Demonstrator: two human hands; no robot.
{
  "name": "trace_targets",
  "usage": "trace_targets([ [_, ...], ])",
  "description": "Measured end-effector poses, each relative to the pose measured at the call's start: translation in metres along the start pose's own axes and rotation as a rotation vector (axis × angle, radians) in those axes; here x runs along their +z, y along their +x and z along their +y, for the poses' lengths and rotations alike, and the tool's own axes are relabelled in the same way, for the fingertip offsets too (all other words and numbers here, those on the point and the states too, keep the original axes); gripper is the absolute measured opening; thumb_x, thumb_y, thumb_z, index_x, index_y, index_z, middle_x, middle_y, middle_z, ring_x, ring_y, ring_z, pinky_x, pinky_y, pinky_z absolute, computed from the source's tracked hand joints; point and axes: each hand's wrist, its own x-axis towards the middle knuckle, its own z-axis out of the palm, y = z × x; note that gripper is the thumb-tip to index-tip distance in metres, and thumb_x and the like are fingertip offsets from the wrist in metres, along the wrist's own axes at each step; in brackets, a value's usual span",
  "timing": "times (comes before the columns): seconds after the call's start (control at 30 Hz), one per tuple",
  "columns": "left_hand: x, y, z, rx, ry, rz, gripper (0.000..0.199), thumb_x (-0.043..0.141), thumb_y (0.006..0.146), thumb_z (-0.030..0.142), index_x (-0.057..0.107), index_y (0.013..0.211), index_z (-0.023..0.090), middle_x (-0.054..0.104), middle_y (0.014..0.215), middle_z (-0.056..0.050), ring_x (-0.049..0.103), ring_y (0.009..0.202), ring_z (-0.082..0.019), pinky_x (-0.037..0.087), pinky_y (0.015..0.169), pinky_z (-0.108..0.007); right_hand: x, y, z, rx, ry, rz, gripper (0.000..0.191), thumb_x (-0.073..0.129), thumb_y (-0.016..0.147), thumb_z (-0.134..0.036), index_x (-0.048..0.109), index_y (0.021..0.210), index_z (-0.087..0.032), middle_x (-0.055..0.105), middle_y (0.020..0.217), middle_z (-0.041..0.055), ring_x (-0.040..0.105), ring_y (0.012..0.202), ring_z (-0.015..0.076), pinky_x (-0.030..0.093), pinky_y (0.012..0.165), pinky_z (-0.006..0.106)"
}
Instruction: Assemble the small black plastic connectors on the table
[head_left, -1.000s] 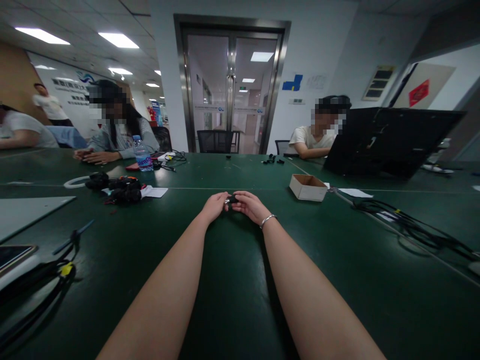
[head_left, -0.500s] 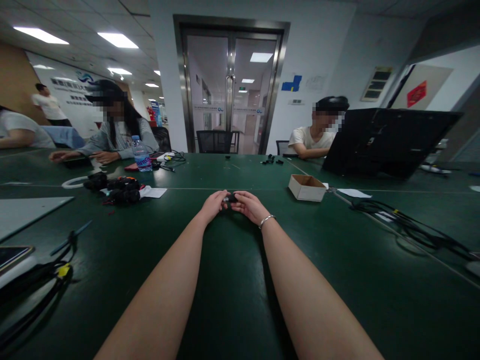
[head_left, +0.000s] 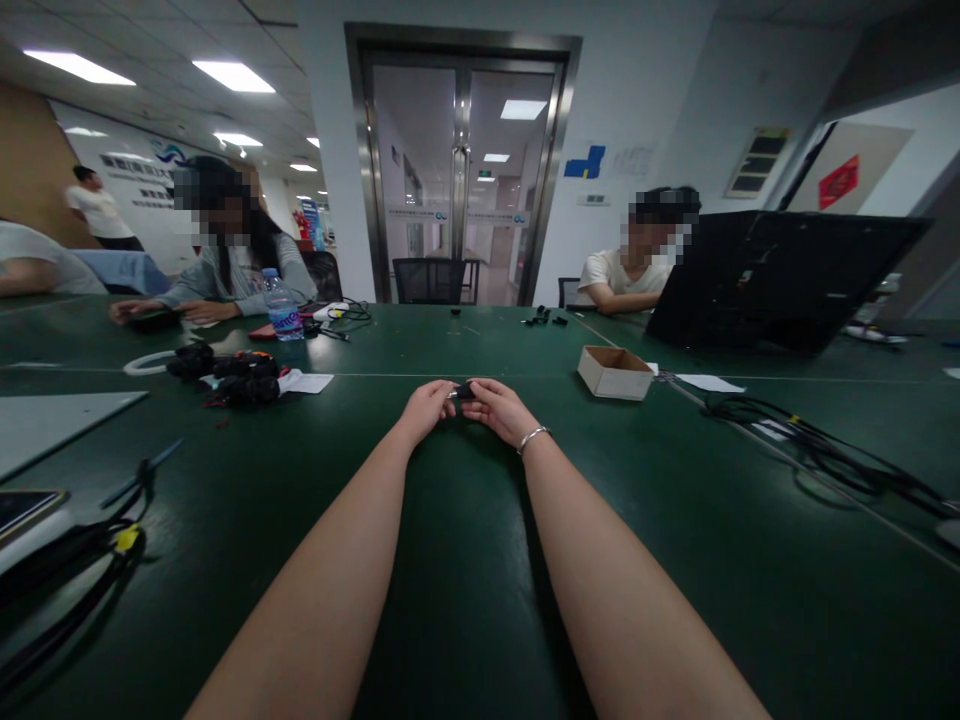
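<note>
Between my two hands, just above the green table [head_left: 465,540], is a small dark object [head_left: 463,391] with a shiny metal part at its left end. My left hand [head_left: 427,410] pinches the metal end with thumb and fingertips. The dark end sits in the fingers of my right hand [head_left: 499,408], which has a silver bracelet [head_left: 534,438] at the wrist. Fingers cover much of the object, so its exact shape cannot be made out.
An open cardboard box [head_left: 615,380] stands right of my hands, with cables [head_left: 817,440] beyond it. Black gear [head_left: 240,378], a bottle [head_left: 282,305] and more cables [head_left: 112,560] lie left. Small black pieces [head_left: 541,317] and a monitor [head_left: 780,280] are farther back. People sit across the table.
My hands stay in nearly the same place, with a slight shift of the fingers around the small object. Across the table on the left, a person's hands have moved slightly.
</note>
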Motion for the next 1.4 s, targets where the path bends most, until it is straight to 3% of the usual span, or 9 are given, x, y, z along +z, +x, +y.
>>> trace_targets([
  [0.17,0.0006,-0.0014,0.0,-0.001,0.019,0.037,0.03,0.055,0.078,0.027,0.06,0.105,0.013,0.059,0.071,-0.002,0.047,0.049,-0.007,0.034,0.045,-0.018,0.0003,0.001,0.001,0.001,0.006,0.014,0.005,0.058,0.089,-0.012,0.055,0.092,-0.015,0.065,0.074,0.004,0.064,0.058,0.0132,0.056,0.058,0.023],
  [0.4,0.0008,-0.0005,-0.0016,0.009,0.022,0.037,0.032,0.048,0.085,0.036,0.06,0.101,0.011,0.055,0.061,-0.001,0.046,0.048,-0.007,0.036,0.046,-0.018,-0.0004,0.0026,0.0015,0.004,-0.005,0.012,0.006,0.06,0.088,-0.012,0.056,0.091,-0.014,0.065,0.074,0.0042,0.065,0.059,0.0133,0.056,0.059,0.023],
  [0.6,0.0004,-0.0018,-0.0011,0.023,0.023,0.07,0.033,0.058,0.079,0.034,0.06,0.105,0.013,0.061,0.079,-0.005,0.05,0.054,-0.007,0.037,0.047,-0.017,0.0003,0.0018,0.0009,0.005,-0.005,0.017,0.005,0.059,0.089,-0.011,0.056,0.09,-0.015,0.065,0.076,0.0052,0.065,0.061,0.0137,0.056,0.058,0.022],
  [0.77,0.0004,-0.0013,-0.0014,0.013,0.035,0.067,0.032,0.05,0.083,0.036,0.061,0.102,0.013,0.057,0.068,-0.002,0.048,0.05,-0.008,0.037,0.046,-0.018,0.0004,0.0015,0.0009,0.002,-0.014,0.014,0.006,0.063,0.087,-0.014,0.057,0.089,-0.015,0.065,0.075,0.0041,0.065,0.06,0.0131,0.057,0.059,0.023],
  [0.93,-0.0004,0.0007,-0.0045,0.006,0.016,0.063,0.031,0.056,0.079,0.034,0.061,0.103,0.015,0.061,0.082,-0.004,0.05,0.053,-0.007,0.037,0.047,-0.018,0.0002,0.0014,0.0004,0.007,-0.017,0.016,0.006,0.061,0.088,-0.014,0.056,0.09,-0.015,0.065,0.075,0.0046,0.065,0.06,0.013,0.056,0.058,0.022],
  [1.17,0.0001,0.0002,-0.003,-0.014,0.035,0.062,0.029,0.048,0.083,0.031,0.063,0.101,0.014,0.059,0.072,-0.004,0.049,0.052,-0.008,0.036,0.046,-0.017,0.0007,0.0014,0.0012,-0.003,-0.016,0.012,0.005,0.06,0.088,-0.013,0.057,0.091,-0.015,0.065,0.076,0.0047,0.065,0.063,0.014,0.056,0.059,0.022],
  [1.3,0.0001,-0.0006,-0.0022,0.004,0.036,0.059,0.031,0.058,0.078,0.032,0.062,0.103,0.014,0.062,0.082,-0.005,0.05,0.054,-0.008,0.038,0.048,-0.018,0.0005,0.0018,0.0014,-0.001,-0.013,0.025,0.005,0.061,0.087,-0.013,0.057,0.09,-0.015,0.065,0.076,0.0047,0.065,0.062,0.014,0.056,0.058,0.023],
  [1.4,-0.0001,-0.0015,-0.0022,0.023,0.04,0.051,0.032,0.059,0.077,0.029,0.061,0.105,0.014,0.062,0.079,-0.004,0.05,0.056,-0.008,0.039,0.05,-0.019,0.0006,0.002,0.0015,0.002,-0.012,0.03,0.005,0.061,0.087,-0.013,0.057,0.089,-0.015,0.065,0.075,0.0047,0.065,0.06,0.0139,0.056,0.058,0.023],
])
